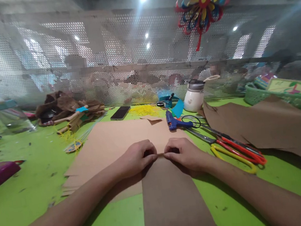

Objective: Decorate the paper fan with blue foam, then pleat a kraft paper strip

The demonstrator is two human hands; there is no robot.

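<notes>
A long strip of brown kraft paper runs from the near table edge up to my hands. Its far end is pinched between thumb and fingers of my left hand on one side and my right hand on the other. Between the two pinches, a narrow folded or rolled edge shows. Under and beyond my hands lies a stack of larger brown paper sheets. To the right of my right hand rest a blue glue gun and scissors with red and yellow handles.
On the green table are a phone, yellow paper shreds, a white bottle, rolled paper tubes and a clear jar. Brown paper and a green basket sit right. A perforated metal screen stands behind.
</notes>
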